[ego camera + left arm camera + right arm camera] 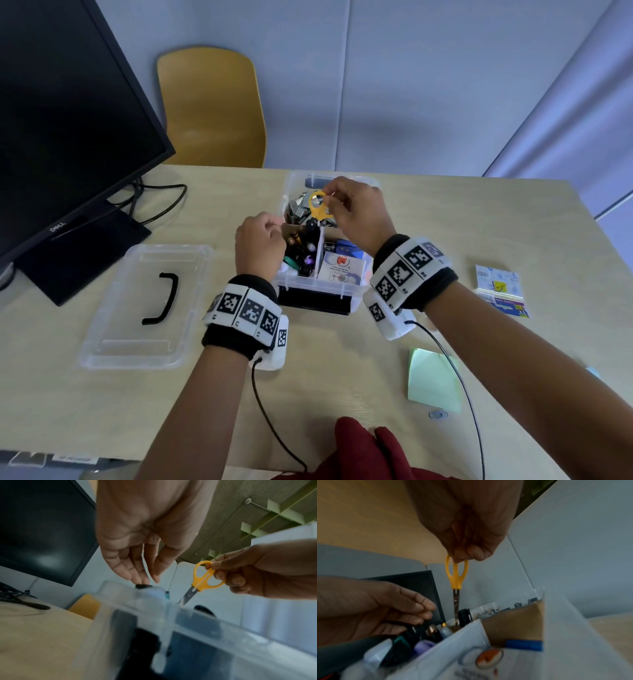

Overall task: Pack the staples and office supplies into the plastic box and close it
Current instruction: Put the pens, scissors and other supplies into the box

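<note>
Pinching the yellow scissors by a handle loop, the right hand is dangling them blades-down over the plastic box; the left hand, loosely curled and empty, is hovering near — blades could snag on packed pens.

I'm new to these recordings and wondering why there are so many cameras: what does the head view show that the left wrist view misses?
Only the head view shows the clear lid lying left of the box, the green sticky notes and the packets on the table. Only the left wrist view shows the left hand from the palm side, fingertips just above the box contents. Both show the right hand pinching the yellow scissors, blades pointing down into the plastic box.
</note>
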### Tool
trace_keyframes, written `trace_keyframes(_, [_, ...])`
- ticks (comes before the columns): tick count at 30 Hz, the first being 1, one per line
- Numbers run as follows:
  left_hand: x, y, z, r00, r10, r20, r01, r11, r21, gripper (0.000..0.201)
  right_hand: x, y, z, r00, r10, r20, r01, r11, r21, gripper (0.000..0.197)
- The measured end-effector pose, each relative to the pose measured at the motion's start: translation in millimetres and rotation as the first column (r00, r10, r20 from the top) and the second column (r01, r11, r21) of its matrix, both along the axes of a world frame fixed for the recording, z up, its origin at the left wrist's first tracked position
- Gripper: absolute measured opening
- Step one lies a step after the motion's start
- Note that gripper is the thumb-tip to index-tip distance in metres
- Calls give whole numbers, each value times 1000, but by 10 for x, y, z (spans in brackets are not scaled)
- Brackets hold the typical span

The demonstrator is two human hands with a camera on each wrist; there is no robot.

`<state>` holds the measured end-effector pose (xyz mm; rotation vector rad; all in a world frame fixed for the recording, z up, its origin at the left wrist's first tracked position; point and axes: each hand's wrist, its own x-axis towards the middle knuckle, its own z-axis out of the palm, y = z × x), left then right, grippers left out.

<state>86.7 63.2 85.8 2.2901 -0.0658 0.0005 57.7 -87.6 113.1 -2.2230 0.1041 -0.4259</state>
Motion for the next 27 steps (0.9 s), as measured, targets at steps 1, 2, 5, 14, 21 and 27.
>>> trace_keyframes(1, [2, 8, -39, 1000, -16, -13, 17, 1000, 21, 28, 17, 34, -15, 1000, 18, -18, -19, 999, -50, 14])
trace_keyframes(2, [2, 12, -71, 999, -29, -23, 30, 999, 31, 28, 26, 58, -40, 998, 41, -45, -46, 994, -101, 15])
trace_keyframes(5, [4, 13, -126, 998, -56, -17, 57, 998, 34, 26, 19, 100, -104, 986, 102, -130, -130, 965, -227, 16])
trace_keyframes(14, [12, -6, -104, 972, -236, 12, 233, 967, 103, 29, 55, 127, 145, 993, 66, -102, -90, 964, -251, 20])
trace_keyframes(21, [117, -215, -39, 923, -382, -33, 382, 907, 179, 19, 169, -7, 498, 995, -60, -82, 36, 963, -267, 18])
trace_keyframes(27, [130, -153, -11, 978, -206, 21, 199, 964, 173, 16, 155, 73, 381, 981, -77, -179, 37, 976, -217, 17])
